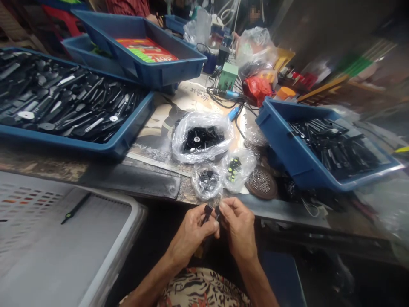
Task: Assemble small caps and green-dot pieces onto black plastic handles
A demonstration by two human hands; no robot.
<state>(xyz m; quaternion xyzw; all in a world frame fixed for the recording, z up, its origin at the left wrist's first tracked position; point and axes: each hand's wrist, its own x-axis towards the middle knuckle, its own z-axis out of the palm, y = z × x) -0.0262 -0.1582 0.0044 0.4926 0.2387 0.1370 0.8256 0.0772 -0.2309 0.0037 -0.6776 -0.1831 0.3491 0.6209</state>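
Close together in front of the bench edge, both hands are closed on small dark parts. A small black plastic piece (207,210) sits between the fingers and thumb of my left hand (195,226). My right hand (238,221) pinches another dark piece (217,211), partly covered by its fingers. Just beyond the hands is a clear plastic bag of dark grey bits (207,180). Beside it lies a bag of black and yellow-green pieces (234,169). A round brown dish (262,182) of small metal screws or pins stands to the right.
A large blue tray (128,132) of black parts stands left, with a stacked blue tray (172,70) behind. Another tilted blue tray (287,157) is at right. A bag of black parts (203,138), a green box (228,76) and cables occupy the middle. A white crate (96,238) is lower left.
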